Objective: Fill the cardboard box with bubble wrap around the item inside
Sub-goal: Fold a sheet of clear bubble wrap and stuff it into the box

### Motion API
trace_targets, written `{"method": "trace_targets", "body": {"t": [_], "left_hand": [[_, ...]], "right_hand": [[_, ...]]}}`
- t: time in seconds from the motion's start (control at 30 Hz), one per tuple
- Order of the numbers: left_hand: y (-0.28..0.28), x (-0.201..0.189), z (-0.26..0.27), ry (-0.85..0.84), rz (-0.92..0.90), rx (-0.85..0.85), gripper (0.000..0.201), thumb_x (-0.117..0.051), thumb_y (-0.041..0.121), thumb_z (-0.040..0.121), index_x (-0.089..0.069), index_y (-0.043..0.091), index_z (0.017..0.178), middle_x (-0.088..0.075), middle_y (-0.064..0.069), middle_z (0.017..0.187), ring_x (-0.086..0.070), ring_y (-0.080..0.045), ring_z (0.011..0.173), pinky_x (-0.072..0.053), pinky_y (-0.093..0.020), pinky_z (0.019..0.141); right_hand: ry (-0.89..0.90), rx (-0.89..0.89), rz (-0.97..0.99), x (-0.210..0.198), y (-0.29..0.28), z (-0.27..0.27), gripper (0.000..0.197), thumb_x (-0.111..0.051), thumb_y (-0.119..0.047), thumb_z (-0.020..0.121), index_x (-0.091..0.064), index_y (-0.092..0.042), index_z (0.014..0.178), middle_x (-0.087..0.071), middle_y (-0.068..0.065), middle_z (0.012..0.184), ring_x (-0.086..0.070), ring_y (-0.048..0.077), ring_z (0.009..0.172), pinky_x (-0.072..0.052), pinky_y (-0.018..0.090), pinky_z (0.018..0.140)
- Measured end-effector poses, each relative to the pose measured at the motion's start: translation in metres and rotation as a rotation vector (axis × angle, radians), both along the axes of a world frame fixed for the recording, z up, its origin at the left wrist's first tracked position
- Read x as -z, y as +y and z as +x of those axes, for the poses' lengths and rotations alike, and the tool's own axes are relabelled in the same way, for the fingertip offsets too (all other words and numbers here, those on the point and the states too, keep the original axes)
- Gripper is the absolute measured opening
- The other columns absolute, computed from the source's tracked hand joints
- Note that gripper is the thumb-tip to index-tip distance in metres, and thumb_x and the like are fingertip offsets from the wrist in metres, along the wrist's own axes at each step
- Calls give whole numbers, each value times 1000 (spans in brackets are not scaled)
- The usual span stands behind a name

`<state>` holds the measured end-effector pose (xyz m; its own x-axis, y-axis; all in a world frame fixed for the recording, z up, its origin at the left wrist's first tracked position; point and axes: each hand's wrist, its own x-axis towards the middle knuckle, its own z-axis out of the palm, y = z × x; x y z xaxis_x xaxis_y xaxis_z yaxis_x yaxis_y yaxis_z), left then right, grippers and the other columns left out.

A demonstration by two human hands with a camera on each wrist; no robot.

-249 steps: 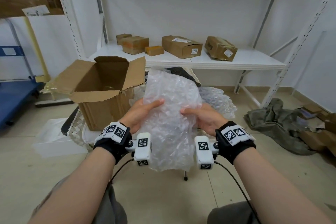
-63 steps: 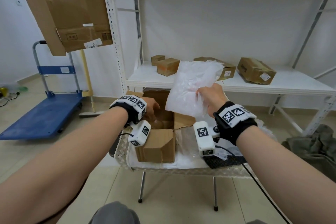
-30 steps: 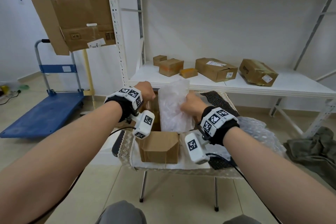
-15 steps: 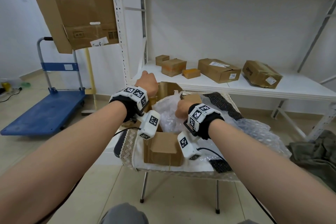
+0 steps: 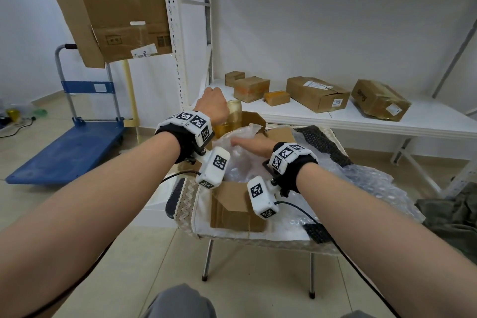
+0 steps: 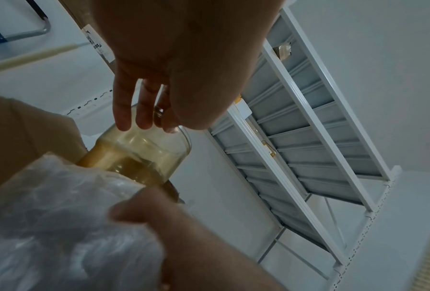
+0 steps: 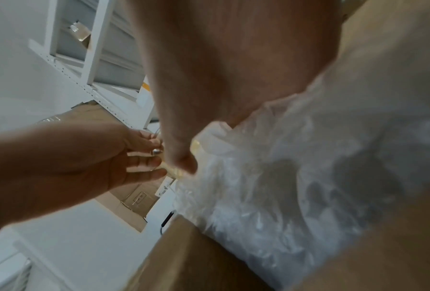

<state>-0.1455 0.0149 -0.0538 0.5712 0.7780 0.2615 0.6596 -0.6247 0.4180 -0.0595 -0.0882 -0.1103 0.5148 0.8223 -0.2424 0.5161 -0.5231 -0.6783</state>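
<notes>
An open cardboard box stands on a small table. A yellowish glass jar stands upright at its far left, its top above the box rim. My left hand reaches down over the jar and grips its rim with the fingertips. Crumpled bubble wrap fills the box to the right of the jar. My right hand lies flat on the wrap, palm down, and presses it; its thumb is close to the jar. The jar's lower part is hidden.
More loose bubble wrap and a black mesh mat lie on the table's right side. Behind it, a white shelf holds several cardboard boxes. A blue trolley stands at left, and a cloth heap lies on the floor at right.
My right hand brought the bubble wrap down from mid-air into the box and now lies flat on it. My left hand stayed at the box's far left; the jar now shows under it.
</notes>
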Motion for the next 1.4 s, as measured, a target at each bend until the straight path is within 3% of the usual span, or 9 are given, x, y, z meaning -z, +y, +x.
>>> {"method": "trace_targets", "body": {"t": [0.23,0.37,0.43,0.5,0.6,0.67,0.97,1.23,1.4], "left_hand": [[-1,6,-1,-25,15,-17,31,-44,0,89,-56,-4,117,-49,-20,126,-56,-40,108,-44,-41,85],[0,10,-2,-69,29,-33,29,-45,1,92,-51,0,121,-45,-18,130,-56,-40,109,-46,-43,93],[0,10,-3,-79,35,-26,30,-45,-1,92,-51,0,121,-45,-18,130,-56,-39,109,-45,-41,92],[0,9,-3,-92,40,-16,29,-45,-1,92,-51,0,121,-45,-18,130,-56,-38,108,-43,-39,90],[-4,7,-3,-122,58,-3,27,-46,0,92,-52,2,119,-46,-16,128,-56,-34,105,-42,-35,85],[-6,6,-2,-142,76,13,26,-47,-1,92,-52,3,118,-47,-15,127,-57,-32,103,-42,-32,84],[-22,-12,-3,-113,38,164,16,-43,-3,87,-57,5,90,-51,-8,96,-51,-27,85,-40,-34,73],[-19,8,10,284,-389,253,23,-49,-1,92,-67,-14,97,-70,-28,89,-72,-36,85,-57,-47,92],[-10,20,2,474,-562,307,24,-48,9,98,-61,3,78,-58,-15,79,-56,-26,80,-49,-38,85]], "right_hand": [[-253,237,366,-4,-11,6,80,-78,-21,81,-30,-14,145,-31,13,145,-39,31,132,-37,37,107],[-396,183,484,-16,-24,4,35,-72,-13,82,-51,-16,110,-55,6,111,-60,25,91,-49,25,69],[-391,3,251,-21,-26,4,17,-62,-3,87,-66,-10,102,-66,4,92,-63,18,77,-40,9,45],[-373,-152,-29,-18,-22,0,18,-62,-2,89,-73,-8,103,-69,4,90,-61,11,67,-43,8,45],[-475,-268,-329,-3,-10,-5,37,-73,-21,86,-69,-9,120,-68,9,118,-64,26,105,-56,35,90],[-569,-301,-429,6,-4,-7,48,-71,-34,86,-64,-10,127,-65,11,124,-56,33,118,-50,41,100],[81,64,299,-12,-4,15,67,-66,-20,85,-31,-13,142,-59,8,126,-60,23,110,-53,42,98],[242,41,135,-7,-23,18,98,-79,-34,76,-19,-13,150,-54,11,128,-61,27,105,-58,39,77],[-70,-68,-51,0,-19,12,112,-80,-47,72,-12,-9,152,-46,16,140,-64,32,106,-59,47,86]]}}
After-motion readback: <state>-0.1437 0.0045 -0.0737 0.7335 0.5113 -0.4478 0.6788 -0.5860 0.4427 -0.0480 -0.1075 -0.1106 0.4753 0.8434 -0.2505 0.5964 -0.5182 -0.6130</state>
